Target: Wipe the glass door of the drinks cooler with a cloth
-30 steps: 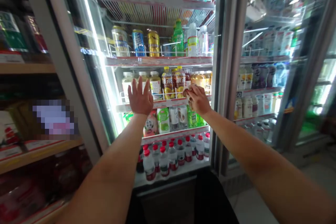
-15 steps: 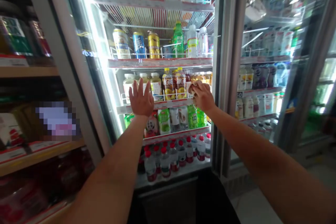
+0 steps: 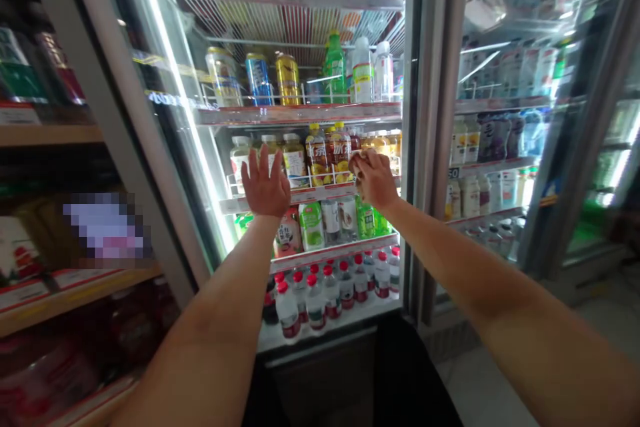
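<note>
L hand (image 3: 266,181) spread flat w/ nothing in it, R hand (image 3: 374,179) gripping bottle (image 3: 358,161) on fridge shelf (image 3: 300,197).

Both arms out fwd, hands raised at same height.
Left hand (image 3: 265,185): flat, palm fwd, fingers (image 3: 265,159) spread & pointing up, wrist bent back. Right hand (image 3: 374,180): fingers curled in a loose fist, knuckles twd camera, wrist approx straight. Forearms bare, hands well apart.

Cooler shelf (image 3: 300,198) under seemingly tea bottles (image 3: 320,157)
</note>
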`<state>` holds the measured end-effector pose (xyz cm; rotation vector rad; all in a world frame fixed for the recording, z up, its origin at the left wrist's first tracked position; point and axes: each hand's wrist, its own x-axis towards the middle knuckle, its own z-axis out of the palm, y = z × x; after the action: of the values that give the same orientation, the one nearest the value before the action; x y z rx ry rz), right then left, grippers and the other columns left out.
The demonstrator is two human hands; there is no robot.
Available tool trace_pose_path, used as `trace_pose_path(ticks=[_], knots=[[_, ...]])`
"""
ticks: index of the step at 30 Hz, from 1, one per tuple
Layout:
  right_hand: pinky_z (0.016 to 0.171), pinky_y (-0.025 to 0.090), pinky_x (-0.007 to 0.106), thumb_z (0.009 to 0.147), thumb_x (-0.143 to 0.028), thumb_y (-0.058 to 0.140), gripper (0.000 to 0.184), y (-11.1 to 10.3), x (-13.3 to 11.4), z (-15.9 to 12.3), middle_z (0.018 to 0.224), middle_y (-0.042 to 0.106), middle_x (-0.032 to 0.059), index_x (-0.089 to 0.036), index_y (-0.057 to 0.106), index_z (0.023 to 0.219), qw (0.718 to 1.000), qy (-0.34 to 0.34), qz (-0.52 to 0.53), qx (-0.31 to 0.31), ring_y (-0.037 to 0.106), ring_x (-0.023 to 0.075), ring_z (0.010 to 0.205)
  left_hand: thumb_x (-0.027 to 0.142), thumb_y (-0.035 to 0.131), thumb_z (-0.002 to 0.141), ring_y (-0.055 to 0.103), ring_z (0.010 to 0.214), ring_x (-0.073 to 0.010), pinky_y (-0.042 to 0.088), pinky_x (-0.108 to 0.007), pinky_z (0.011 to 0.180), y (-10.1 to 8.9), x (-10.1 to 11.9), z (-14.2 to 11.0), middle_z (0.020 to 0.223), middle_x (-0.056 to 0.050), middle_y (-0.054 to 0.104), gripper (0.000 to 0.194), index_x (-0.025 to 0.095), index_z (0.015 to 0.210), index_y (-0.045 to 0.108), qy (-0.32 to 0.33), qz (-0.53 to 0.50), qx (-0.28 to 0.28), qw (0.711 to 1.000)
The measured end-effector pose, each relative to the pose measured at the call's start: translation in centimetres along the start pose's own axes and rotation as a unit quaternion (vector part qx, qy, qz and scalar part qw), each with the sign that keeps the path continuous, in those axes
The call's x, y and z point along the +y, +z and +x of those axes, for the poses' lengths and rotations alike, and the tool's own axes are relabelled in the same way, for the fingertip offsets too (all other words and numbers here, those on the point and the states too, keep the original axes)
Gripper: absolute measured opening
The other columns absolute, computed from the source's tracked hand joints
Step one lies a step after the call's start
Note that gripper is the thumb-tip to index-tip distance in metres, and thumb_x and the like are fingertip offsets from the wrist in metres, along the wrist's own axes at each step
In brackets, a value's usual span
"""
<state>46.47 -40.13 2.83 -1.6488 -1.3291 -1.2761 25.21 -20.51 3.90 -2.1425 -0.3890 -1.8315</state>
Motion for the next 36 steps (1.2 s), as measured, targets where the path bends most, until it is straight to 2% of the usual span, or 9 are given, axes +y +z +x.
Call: trace_pose_path(ticks=[5,11,14,17,22,28,30,34,36], knots=[[0.118,0.05,0.053,0.096,-0.008,0.056,0.041,0.0,-1.0,0.2,0.143,0.06,0.0142,-0.018,0.07,0.133,0.997,-0.061,0.015,-0.038,0.05,0.0334,0.133,0.023,0.046,0.103,0.016,0.161,-0.0332,0.01,-0.058,0.132,-0.3,0.3,0.0,0.167,-0.016,0.036,0.054,0.012,0.156,0.053,0.009,0.02,-0.001,1.0],[0.121,0.047,0.053,0.099,-0.011,0.056,0.039,0.6,-2.4,0.8,0.147,0.058,0.0152,-0.017,0.069,0.136,1.0,-0.023,0.016,-0.002,0.049,0.035,0.137,0.024,0.048,0.102,0.018,0.16,-0.0342,0.012,-0.06,0.131,0.2,-0.2,-0.1,0.168,-0.012,0.036,0.053,0.015,0.155,0.052,0.011,0.02,0.005,1.0],[0.125,0.043,0.051,0.1,-0.012,0.058,0.035,1.0,-3.5,-0.1,0.148,0.059,0.0153,-0.015,0.071,0.132,0.994,-0.092,0.01,-0.055,0.045,0.0344,0.143,0.024,0.048,0.103,0.017,0.16,-0.0341,0.01,-0.061,0.132,0.5,-0.5,-0.1,0.17,-0.009,0.033,0.053,0.016,0.155,0.051,0.016,0.003,0.013,1.0],[0.122,0.046,0.051,0.101,-0.013,0.057,0.034,1.0,-4.0,0.1,0.146,0.061,0.0138,-0.017,0.071,0.132,0.987,-0.133,0.009,-0.085,0.047,0.0332,0.142,0.024,0.047,0.102,0.016,0.161,-0.0325,0.011,-0.06,0.132,0.5,-0.6,-0.2,0.17,-0.01,0.033,0.054,0.018,0.156,0.05,0.019,0.01,0.013,1.0],[0.122,0.045,0.054,0.1,-0.012,0.057,0.041,1.1,-4.6,1.5,0.15,0.056,0.0157,-0.015,0.067,0.139,0.997,-0.07,0.014,-0.036,0.047,0.0359,0.14,0.023,0.048,0.099,0.013,0.162,-0.0293,0.007,-0.055,0.134,0.3,-0.5,-0.1,0.169,-0.01,0.033,0.057,0.02,0.156,0.051,-0.002,0.004,-0.005,1.0],[0.119,0.047,0.052,0.105,-0.017,0.053,0.033,1.1,-5.6,1.1,0.145,0.063,0.0113,-0.02,0.07,0.133,0.982,-0.163,-0.011,-0.095,0.049,0.0332,0.14,0.023,0.046,0.099,0.014,0.161,-0.0287,0.008,-0.054,0.133,0.5,-0.5,-0.2,0.168,-0.011,0.035,0.057,0.018,0.156,0.053,0.011,0.017,0.01,1.0],[0.119,0.047,0.053,0.104,-0.015,0.053,0.035,0.9,-5.7,1.8,0.146,0.062,0.0128,-0.019,0.069,0.134,0.984,-0.157,-0.006,-0.086,0.049,0.034,0.141,0.023,0.047,0.099,0.014,0.162,-0.0281,0.007,-0.053,0.134,0.5,-0.5,-0.2,0.168,-0.01,0.036,0.058,0.019,0.156,0.053,0.008,0.011,0.009,1.0],[0.12,0.046,0.056,0.101,-0.014,0.056,0.041,0.9,-5.8,2.4,0.152,0.056,0.0157,-0.016,0.065,0.141,0.994,-0.096,0.0,-0.046,0.047,0.0375,0.14,0.023,0.048,0.098,0.015,0.162,-0.027,0.007,-0.054,0.134,0.4,-0.4,-0.2,0.168,-0.007,0.036,0.058,0.022,0.157,0.051,-0.005,-0.004,0.011,1.0],[0.12,0.046,0.055,0.103,-0.017,0.055,0.039,1.1,-6.1,1.9,0.151,0.058,0.0161,-0.015,0.066,0.14,0.992,-0.113,-0.006,-0.058,0.047,0.0376,0.141,0.023,0.048,0.099,0.014,0.162,-0.0273,0.007,-0.054,0.134,0.4,-0.4,-0.2,0.168,-0.008,0.037,0.058,0.021,0.156,0.052,-0.003,-0.005,0.012,1.0]])
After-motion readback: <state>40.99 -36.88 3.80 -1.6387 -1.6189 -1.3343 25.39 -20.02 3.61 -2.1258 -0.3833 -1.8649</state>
